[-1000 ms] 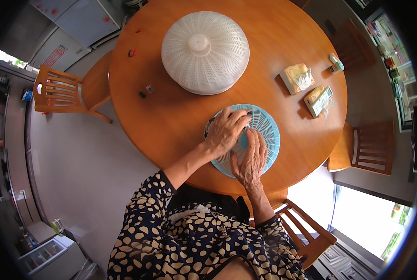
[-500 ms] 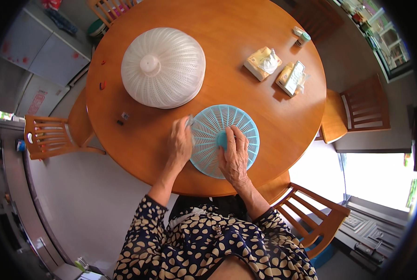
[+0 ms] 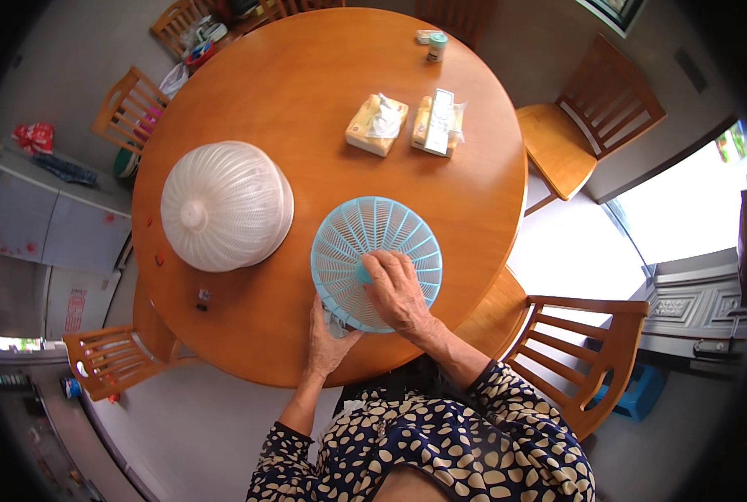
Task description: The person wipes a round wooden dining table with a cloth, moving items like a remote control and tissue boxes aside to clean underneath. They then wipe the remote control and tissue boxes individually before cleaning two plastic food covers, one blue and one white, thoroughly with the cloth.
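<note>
A round light-blue slotted plastic food cover point(image 3: 375, 219) is near the front of the wooden table. Its centre knob is in the grip of my right hand point(image 3: 397, 289), whose fingers curl over it. My left hand point(image 3: 330, 341) is low at the cover's near-left edge, fingers and thumb around a small greyish, see-through thing point(image 3: 335, 325). The cover's rim partly hides that thing, and I cannot tell its kind. To the left stands a larger white domed mesh cover point(image 3: 227, 205) with a knob on top.
The round table point(image 3: 306, 100) also bears two tissue packs point(image 3: 377, 125), one with a white oblong box point(image 3: 439, 121) on it, and a small jar point(image 3: 437, 48) farther back. Small dark and red bits point(image 3: 203, 301) lie at the left. Wooden chairs point(image 3: 574, 360) surround the table.
The view has turned to the right. My left hand has gone from the blue cover's left side to its near-left edge. My right hand keeps hold of the knob.
</note>
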`<state>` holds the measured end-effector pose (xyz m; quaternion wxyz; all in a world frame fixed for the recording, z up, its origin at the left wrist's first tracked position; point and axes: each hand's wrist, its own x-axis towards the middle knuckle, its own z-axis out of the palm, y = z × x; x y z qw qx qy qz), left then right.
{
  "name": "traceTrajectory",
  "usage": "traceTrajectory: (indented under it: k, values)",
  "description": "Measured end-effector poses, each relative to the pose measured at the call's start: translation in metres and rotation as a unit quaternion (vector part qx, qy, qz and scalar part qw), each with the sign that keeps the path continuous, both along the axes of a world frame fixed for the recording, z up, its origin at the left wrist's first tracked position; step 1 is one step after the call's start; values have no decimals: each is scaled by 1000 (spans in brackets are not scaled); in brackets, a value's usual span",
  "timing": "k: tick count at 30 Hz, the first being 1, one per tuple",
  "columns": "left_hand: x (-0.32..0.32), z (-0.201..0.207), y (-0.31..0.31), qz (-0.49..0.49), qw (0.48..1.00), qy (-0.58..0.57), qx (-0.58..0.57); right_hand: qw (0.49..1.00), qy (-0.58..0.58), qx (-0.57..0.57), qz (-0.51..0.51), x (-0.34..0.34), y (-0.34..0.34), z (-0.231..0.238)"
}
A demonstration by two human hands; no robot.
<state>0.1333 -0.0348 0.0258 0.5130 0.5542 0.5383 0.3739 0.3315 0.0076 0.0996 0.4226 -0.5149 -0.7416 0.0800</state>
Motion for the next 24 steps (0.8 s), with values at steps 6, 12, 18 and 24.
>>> traceTrajectory:
  k: [6,12,18,24]
  values:
    - [76,44,47,-72,988,104,88,996,15,4,-92,83,23,13]
    - [119,37,70,-131,985,100,45,990,22,-19,-134,133,37,2]
    - [129,34,75,-136,981,132,46,987,24,-39,-154,142,45,-9]
    - [130,29,77,-137,972,165,97,985,29,-33,-167,151,52,-27]
